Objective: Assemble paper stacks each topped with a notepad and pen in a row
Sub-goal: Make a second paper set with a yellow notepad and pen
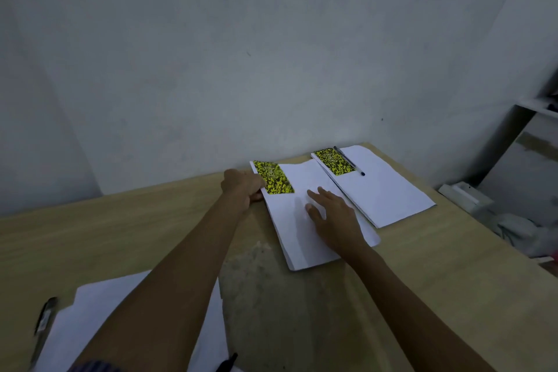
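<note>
Two white paper stacks lie side by side near the wall. The far-right stack [389,190] carries a yellow-speckled notepad [334,161] with a pen [348,160] beside it. The nearer stack [305,248] has a yellow-speckled notepad [273,177] at its far corner. My left hand [241,186] grips that stack's left edge beside the notepad. My right hand [332,214] rests flat on its top sheet, fingers straight. No pen shows on this stack.
Loose white sheets [90,317] lie at the near left of the wooden table [151,226], with a dark pen [45,315] on their left and another dark pen tip [228,364] at the bottom edge. A shelf [537,106] and clutter stand at the right.
</note>
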